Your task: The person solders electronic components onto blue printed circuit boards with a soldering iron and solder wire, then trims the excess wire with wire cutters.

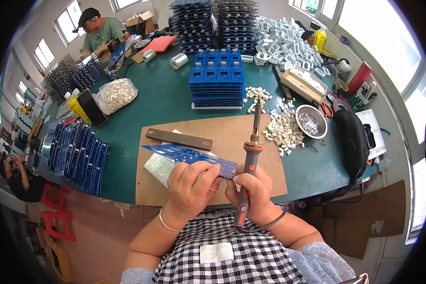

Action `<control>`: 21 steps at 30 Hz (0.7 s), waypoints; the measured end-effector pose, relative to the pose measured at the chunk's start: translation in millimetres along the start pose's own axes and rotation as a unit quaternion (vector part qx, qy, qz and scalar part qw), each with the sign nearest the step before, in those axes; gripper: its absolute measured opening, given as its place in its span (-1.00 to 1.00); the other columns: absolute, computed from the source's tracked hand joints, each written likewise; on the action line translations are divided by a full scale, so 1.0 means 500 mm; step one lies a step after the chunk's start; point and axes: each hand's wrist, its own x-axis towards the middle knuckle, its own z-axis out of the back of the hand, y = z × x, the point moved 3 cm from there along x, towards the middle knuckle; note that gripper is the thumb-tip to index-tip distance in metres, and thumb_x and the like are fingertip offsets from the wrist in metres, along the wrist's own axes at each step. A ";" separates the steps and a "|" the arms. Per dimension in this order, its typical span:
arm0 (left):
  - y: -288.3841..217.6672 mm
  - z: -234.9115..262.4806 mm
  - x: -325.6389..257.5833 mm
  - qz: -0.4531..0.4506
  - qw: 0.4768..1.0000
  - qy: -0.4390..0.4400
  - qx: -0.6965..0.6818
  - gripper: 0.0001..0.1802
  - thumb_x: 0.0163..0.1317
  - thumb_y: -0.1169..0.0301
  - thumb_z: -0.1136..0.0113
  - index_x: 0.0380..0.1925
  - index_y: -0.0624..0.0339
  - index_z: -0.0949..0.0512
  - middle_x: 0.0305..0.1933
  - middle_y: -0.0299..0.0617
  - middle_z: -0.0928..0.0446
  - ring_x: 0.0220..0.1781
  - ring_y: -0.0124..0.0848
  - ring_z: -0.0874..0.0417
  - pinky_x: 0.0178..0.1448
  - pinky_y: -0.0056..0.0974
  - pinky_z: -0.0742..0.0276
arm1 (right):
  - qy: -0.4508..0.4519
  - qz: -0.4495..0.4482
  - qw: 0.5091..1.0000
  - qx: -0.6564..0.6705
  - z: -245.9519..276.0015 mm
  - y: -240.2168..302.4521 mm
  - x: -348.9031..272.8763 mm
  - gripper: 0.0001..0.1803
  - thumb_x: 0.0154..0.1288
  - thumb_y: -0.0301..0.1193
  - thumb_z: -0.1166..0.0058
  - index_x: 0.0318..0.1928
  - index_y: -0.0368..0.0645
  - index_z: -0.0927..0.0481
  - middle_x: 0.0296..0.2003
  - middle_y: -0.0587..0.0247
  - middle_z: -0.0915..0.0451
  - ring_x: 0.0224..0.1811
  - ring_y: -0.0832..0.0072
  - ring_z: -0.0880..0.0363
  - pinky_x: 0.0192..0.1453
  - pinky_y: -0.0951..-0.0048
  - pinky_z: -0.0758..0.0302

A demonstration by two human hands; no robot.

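My left hand (189, 189) is closed on a blue circuit board (190, 155), which lies tilted over a pale wrapped pad (157, 166). In my right hand (259, 189) is a grey and red soldering iron (252, 158), its tip pointing up and away from the board. The thumb and finger of that hand also meet the board's right end. A thin strand shows by my left fingers; I cannot make out what it is. Just behind the board lies a dark flat bar (179, 139) on a brown work board (269, 173).
Stacked blue boards (216, 78) stand ahead, with more boards (75, 154) leaning at left. Small white connectors (285, 130) are heaped at right, beside a metal bowl (311, 121) and orange scissors (326, 110). White frames (288, 42) pile up behind. Another person (104, 33) sits far left.
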 end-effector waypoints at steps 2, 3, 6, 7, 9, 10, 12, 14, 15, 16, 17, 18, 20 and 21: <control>-0.002 -0.004 -0.001 -0.001 1.000 -0.001 -0.002 -0.68 0.04 0.46 -0.34 -0.15 0.13 -0.55 -0.25 -0.23 -0.51 -0.39 -0.27 -0.45 -0.34 -0.24 -0.38 | -0.042 -0.011 0.999 0.009 0.002 -0.004 -0.004 -0.49 -0.36 -0.55 -0.28 -0.24 -0.07 -0.45 -0.46 0.28 -0.44 -0.55 0.33 -0.44 -0.53 0.38 -0.36; -0.002 -0.002 -0.001 0.000 1.000 -0.002 -0.001 -0.68 0.04 0.46 -0.34 -0.15 0.13 -0.55 -0.25 -0.23 -0.51 -0.39 -0.27 -0.45 -0.34 -0.24 -0.38 | -0.041 -0.010 0.999 0.010 0.004 -0.003 -0.003 -0.49 -0.36 -0.55 -0.28 -0.24 -0.07 -0.45 -0.46 0.28 -0.44 -0.55 0.33 -0.44 -0.53 0.38 -0.36; -0.002 -0.002 -0.003 0.004 1.000 -0.002 0.001 -0.68 0.03 0.47 -0.35 -0.16 0.13 -0.55 -0.25 -0.23 -0.51 -0.40 -0.27 -0.45 -0.34 -0.25 -0.37 | -0.001 0.001 1.000 0.003 0.008 0.001 0.000 -0.42 -0.16 -0.73 -0.25 -0.10 -0.10 -0.32 -0.43 0.12 -0.51 -0.51 0.31 -0.52 -0.49 0.40 -0.44; 0.001 -0.003 -0.006 -0.002 1.000 -0.010 0.011 -0.68 0.05 0.41 -0.34 -0.15 0.09 -0.56 -0.25 -0.27 -0.51 -0.41 -0.31 -0.44 -0.36 -0.28 -0.37 | 0.003 0.004 1.000 0.000 0.007 0.003 0.000 -0.42 -0.16 -0.73 -0.24 -0.10 -0.10 -0.32 -0.43 0.12 -0.50 -0.51 0.31 -0.51 -0.50 0.40 -0.44; 0.002 -0.004 -0.009 -0.008 1.000 -0.017 0.020 -0.69 0.07 0.36 -0.34 -0.14 0.06 -0.57 -0.25 -0.32 -0.51 -0.42 -0.36 -0.42 -0.39 -0.31 -0.36 | 0.006 0.006 1.000 -0.003 0.006 0.005 -0.001 -0.42 -0.16 -0.74 -0.24 -0.10 -0.10 -0.32 -0.43 0.12 -0.50 -0.51 0.31 -0.51 -0.50 0.40 -0.44; 0.001 -0.004 -0.010 -0.008 1.000 -0.016 0.021 -0.69 0.07 0.35 -0.33 -0.15 0.06 -0.57 -0.25 -0.32 -0.51 -0.42 -0.36 -0.42 -0.38 -0.31 -0.36 | 0.006 0.006 1.000 -0.002 0.005 0.005 -0.002 -0.42 -0.16 -0.74 -0.23 -0.10 -0.10 -0.32 -0.43 0.12 -0.50 -0.51 0.31 -0.51 -0.50 0.41 -0.43; 0.002 -0.004 -0.012 -0.007 1.000 -0.014 0.023 -0.70 0.08 0.34 -0.33 -0.15 0.05 -0.57 -0.25 -0.32 -0.52 -0.42 -0.36 -0.42 -0.38 -0.31 -0.36 | 0.006 0.006 1.000 0.001 0.005 0.006 -0.003 -0.42 -0.17 -0.75 -0.22 -0.10 -0.10 -0.32 -0.43 0.12 -0.50 -0.52 0.31 -0.50 -0.51 0.41 -0.43; 0.006 -0.002 -0.015 -0.012 0.999 -0.018 0.023 -0.71 0.09 0.33 -0.32 -0.16 0.05 -0.57 -0.24 -0.32 -0.52 -0.42 -0.36 -0.43 -0.38 -0.31 -0.36 | 0.012 0.008 1.000 0.015 0.004 0.006 -0.002 -0.42 -0.14 -0.75 -0.25 -0.09 -0.10 -0.32 -0.42 0.11 -0.50 -0.50 0.33 -0.51 -0.48 0.40 -0.44; 0.008 -0.001 -0.016 -0.012 1.000 -0.015 0.024 -0.71 0.09 0.33 -0.32 -0.16 0.05 -0.57 -0.24 -0.32 -0.52 -0.42 -0.36 -0.43 -0.38 -0.31 -0.36 | 0.011 0.006 1.000 0.018 0.002 0.006 -0.003 -0.42 -0.14 -0.75 -0.25 -0.09 -0.10 -0.32 -0.42 0.11 -0.50 -0.50 0.33 -0.51 -0.48 0.40 -0.44; 0.009 0.000 -0.017 -0.014 1.000 -0.013 0.023 -0.72 0.10 0.33 -0.32 -0.16 0.05 -0.57 -0.23 -0.31 -0.53 -0.41 -0.36 -0.43 -0.37 -0.31 -0.36 | -0.016 -0.013 0.999 0.043 0.000 0.002 -0.003 -0.53 -0.21 -0.66 -0.27 -0.22 -0.10 -0.41 -0.43 0.18 -0.50 -0.50 0.32 -0.50 -0.49 0.40 -0.43; 0.011 0.000 -0.017 -0.016 1.000 -0.011 0.022 -0.72 0.11 0.34 -0.32 -0.16 0.05 -0.57 -0.22 -0.31 -0.53 -0.41 -0.37 -0.43 -0.36 -0.31 -0.37 | -0.044 -0.031 0.996 0.068 0.000 0.000 -0.004 -0.64 -0.28 -0.57 -0.30 -0.35 -0.11 -0.50 -0.44 0.24 -0.50 -0.50 0.32 -0.49 -0.50 0.40 -0.41; 0.012 0.003 -0.022 -0.013 1.000 -0.006 0.026 -0.72 0.11 0.34 -0.32 -0.16 0.05 -0.57 -0.22 -0.31 -0.53 -0.41 -0.37 -0.43 -0.36 -0.31 -0.37 | -0.044 -0.033 0.996 0.074 0.002 0.000 -0.009 -0.64 -0.28 -0.57 -0.30 -0.35 -0.11 -0.50 -0.44 0.24 -0.50 -0.50 0.32 -0.49 -0.50 0.40 -0.41; 0.015 0.010 -0.028 -0.017 1.000 -0.009 0.023 -0.72 0.11 0.36 -0.32 -0.16 0.06 -0.56 -0.22 -0.30 -0.54 -0.40 -0.36 -0.45 -0.33 -0.32 -0.37 | 0.025 -0.035 0.995 0.090 0.004 -0.002 -0.018 -0.39 -0.10 -0.70 -0.37 -0.08 -0.09 -0.30 -0.34 0.05 -0.56 -0.33 0.26 -0.62 -0.30 0.33 -0.58; 0.017 0.014 -0.029 -0.017 0.999 -0.004 0.027 -0.72 0.11 0.36 -0.32 -0.16 0.06 -0.56 -0.22 -0.30 -0.54 -0.40 -0.36 -0.45 -0.33 -0.32 -0.37 | 0.022 -0.037 0.995 0.095 0.006 -0.002 -0.023 -0.39 -0.10 -0.70 -0.37 -0.08 -0.09 -0.30 -0.34 0.05 -0.56 -0.33 0.26 -0.62 -0.30 0.33 -0.58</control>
